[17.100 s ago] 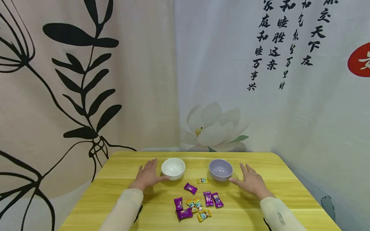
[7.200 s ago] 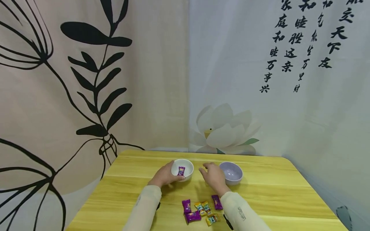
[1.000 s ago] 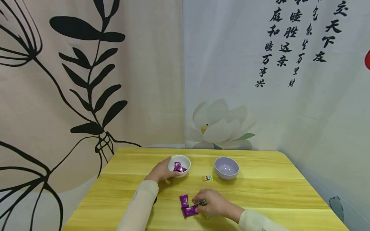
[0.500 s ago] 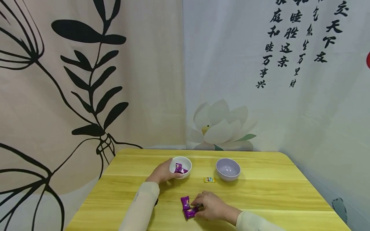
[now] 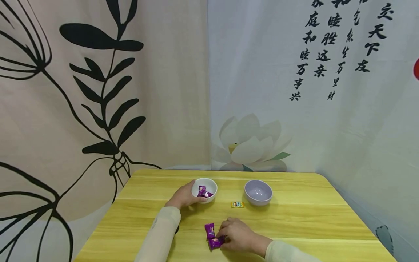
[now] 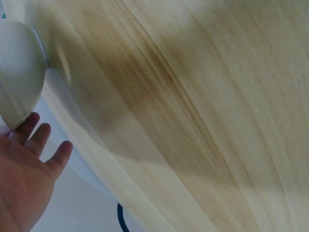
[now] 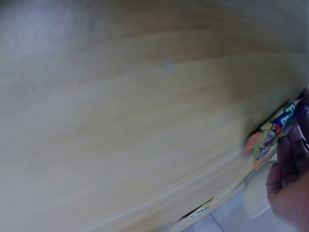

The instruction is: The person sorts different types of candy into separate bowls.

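Fingers (image 6: 39,139) of the left hand (image 5: 183,196) cup the white bowl (image 5: 214,190), prob to steady it; right hand (image 5: 237,234) curls by a purple candy (image 5: 214,243), can't tell what's pinched

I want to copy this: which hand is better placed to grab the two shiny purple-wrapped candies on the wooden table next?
Probably the right hand: it's right beside the purple candies. The left hand is farther off, holding the round white bowl.
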`<state>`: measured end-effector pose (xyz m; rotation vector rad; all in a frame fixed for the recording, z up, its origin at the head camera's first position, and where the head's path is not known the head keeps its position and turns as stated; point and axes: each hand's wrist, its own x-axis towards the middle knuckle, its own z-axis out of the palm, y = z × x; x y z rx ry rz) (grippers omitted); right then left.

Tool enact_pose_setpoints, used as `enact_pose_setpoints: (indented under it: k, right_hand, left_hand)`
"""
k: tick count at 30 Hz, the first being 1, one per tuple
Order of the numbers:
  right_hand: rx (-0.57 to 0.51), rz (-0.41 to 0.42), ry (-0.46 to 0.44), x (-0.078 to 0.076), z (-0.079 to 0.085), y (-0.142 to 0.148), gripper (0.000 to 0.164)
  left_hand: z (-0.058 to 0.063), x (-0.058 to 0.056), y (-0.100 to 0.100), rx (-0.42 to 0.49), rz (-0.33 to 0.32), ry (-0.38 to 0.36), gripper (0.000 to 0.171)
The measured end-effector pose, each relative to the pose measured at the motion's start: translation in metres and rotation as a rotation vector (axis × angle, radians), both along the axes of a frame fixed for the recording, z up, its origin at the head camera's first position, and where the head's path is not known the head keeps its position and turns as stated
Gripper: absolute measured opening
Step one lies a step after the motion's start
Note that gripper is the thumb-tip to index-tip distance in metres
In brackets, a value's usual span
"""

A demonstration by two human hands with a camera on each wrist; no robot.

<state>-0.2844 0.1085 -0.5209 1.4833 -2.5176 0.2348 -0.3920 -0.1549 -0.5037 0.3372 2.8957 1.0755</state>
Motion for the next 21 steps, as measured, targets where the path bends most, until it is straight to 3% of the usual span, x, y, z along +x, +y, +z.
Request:
enact_pose_setpoints:
  k: [11, 21]
  right_hand:
    - [-0.056, -0.021, -0.103, 0.004, -0.002, -0.005, 0.020]
    - [-0.106, -0.092, -0.177, -0.001, 0.014, -0.004, 0.021]
  left_hand:
    - [0.000, 0.001, 0.001, -0.009, -0.006, 0.008, 0.096]
    - [-0.001, -0.002, 0.001, -0.012, 0.007, 0.007, 0.096]
